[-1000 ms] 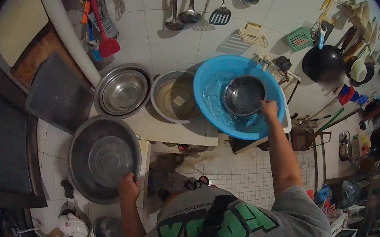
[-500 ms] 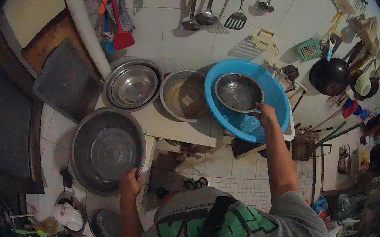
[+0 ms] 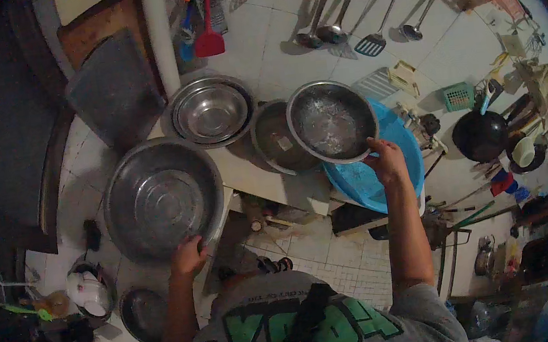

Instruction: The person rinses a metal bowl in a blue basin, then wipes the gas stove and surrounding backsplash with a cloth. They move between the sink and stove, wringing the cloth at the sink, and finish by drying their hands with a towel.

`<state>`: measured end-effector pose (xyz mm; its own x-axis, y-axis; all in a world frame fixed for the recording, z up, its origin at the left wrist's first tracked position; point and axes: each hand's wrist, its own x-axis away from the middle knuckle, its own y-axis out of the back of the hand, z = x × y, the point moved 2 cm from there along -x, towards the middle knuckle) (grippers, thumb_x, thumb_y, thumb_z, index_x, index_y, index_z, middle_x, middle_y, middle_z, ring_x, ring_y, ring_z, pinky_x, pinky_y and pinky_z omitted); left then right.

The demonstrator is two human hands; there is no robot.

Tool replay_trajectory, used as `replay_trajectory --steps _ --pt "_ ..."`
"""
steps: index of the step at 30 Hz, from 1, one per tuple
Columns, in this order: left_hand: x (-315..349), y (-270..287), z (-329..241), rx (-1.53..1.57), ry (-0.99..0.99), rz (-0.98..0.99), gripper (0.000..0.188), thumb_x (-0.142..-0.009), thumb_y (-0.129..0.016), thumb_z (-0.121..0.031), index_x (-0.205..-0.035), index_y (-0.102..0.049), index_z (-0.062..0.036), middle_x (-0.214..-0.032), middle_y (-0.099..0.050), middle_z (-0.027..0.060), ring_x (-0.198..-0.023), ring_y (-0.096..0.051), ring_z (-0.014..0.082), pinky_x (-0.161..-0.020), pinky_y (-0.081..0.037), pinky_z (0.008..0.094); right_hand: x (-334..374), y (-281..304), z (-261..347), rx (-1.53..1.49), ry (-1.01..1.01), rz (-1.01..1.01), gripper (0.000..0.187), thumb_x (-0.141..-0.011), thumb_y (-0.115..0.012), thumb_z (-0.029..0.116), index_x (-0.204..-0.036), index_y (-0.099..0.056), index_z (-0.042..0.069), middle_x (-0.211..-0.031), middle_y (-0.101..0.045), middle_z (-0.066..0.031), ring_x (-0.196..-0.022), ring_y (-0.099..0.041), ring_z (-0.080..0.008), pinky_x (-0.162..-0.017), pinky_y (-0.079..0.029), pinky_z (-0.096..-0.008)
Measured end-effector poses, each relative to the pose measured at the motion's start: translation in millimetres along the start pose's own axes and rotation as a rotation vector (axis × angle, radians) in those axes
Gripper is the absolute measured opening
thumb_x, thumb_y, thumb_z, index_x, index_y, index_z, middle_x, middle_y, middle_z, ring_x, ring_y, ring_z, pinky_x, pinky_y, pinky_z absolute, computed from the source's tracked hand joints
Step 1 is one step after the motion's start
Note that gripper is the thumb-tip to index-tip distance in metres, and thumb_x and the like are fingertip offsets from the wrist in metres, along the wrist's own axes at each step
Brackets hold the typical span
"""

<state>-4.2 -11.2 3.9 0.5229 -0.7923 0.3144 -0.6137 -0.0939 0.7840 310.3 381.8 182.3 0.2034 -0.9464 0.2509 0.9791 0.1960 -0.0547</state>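
Observation:
My right hand (image 3: 387, 159) grips the lower right rim of a wet metal bowl (image 3: 332, 122). That bowl is tilted, its inside facing me, and hangs over the left part of a light-blue plastic basin (image 3: 409, 149), hiding much of it. My left hand (image 3: 189, 255) closes on the near rim of a large grey metal basin (image 3: 166, 200) at the left. Between the two, a metal pot (image 3: 270, 141) with something pale inside stands partly behind the held bowl. Nested metal bowls (image 3: 212, 114) sit behind the large basin.
Ladles and a slotted turner (image 3: 370, 44) hang on the tiled wall, with a red spatula (image 3: 208, 42) farther left. A black wok (image 3: 480, 135) hangs at right. Another metal bowl (image 3: 145, 314) and white bowls (image 3: 87, 293) stand at the lower left.
My right hand has raised the metal bowl out of the blue basin and brought it a little left, over the pot's edge. My left hand stays on the large basin's rim. The view has shifted.

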Motion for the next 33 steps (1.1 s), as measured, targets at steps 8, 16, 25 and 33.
replay_trajectory --steps 8,16,25,33 --pt "20 2 29 -0.091 0.058 -0.186 0.048 -0.083 -0.065 -0.041 -0.117 -0.064 -0.0081 -0.135 -0.052 0.0171 -0.133 -0.041 0.035 -0.108 -0.033 0.052 21 -99 -84 -0.031 -0.182 0.301 0.016 -0.088 -0.069 0.013 -0.091 -0.062 -0.001 -0.083 -0.064 -0.0094 -0.066 -0.063 -0.0199 -0.055 -0.057 -0.0326" --pt "47 1 90 -0.316 0.06 -0.843 0.049 -0.078 -0.071 -0.041 -0.11 -0.067 -0.0037 -0.135 -0.044 0.026 -0.131 -0.038 0.0445 -0.108 -0.029 0.0569 29 -193 -159 0.283 -0.144 0.403 0.015 -0.091 -0.064 0.012 -0.089 -0.062 -0.003 -0.083 -0.065 -0.0102 -0.066 -0.064 -0.0188 -0.059 -0.059 -0.0328" --pt "66 1 103 0.016 0.169 -0.783 0.042 -0.081 -0.07 -0.033 -0.107 -0.066 0.0001 -0.143 -0.037 0.028 -0.135 -0.033 0.0448 -0.11 -0.027 0.0581 39 -255 -157 0.344 0.272 0.473 0.022 -0.092 -0.064 0.012 -0.075 -0.056 0.001 -0.073 -0.061 -0.0059 -0.066 -0.061 -0.0122 -0.06 -0.059 -0.0341" --pt "68 9 98 -0.245 0.154 -0.705 0.042 -0.085 -0.065 -0.039 -0.102 -0.069 -0.0008 -0.144 -0.035 0.027 -0.139 -0.028 0.0424 -0.113 -0.023 0.0592 75 -301 -138 0.457 0.909 0.428 0.051 -0.091 -0.062 0.005 -0.139 -0.048 -0.002 -0.069 -0.057 -0.0036 -0.059 -0.055 -0.0086 -0.054 -0.046 -0.026"
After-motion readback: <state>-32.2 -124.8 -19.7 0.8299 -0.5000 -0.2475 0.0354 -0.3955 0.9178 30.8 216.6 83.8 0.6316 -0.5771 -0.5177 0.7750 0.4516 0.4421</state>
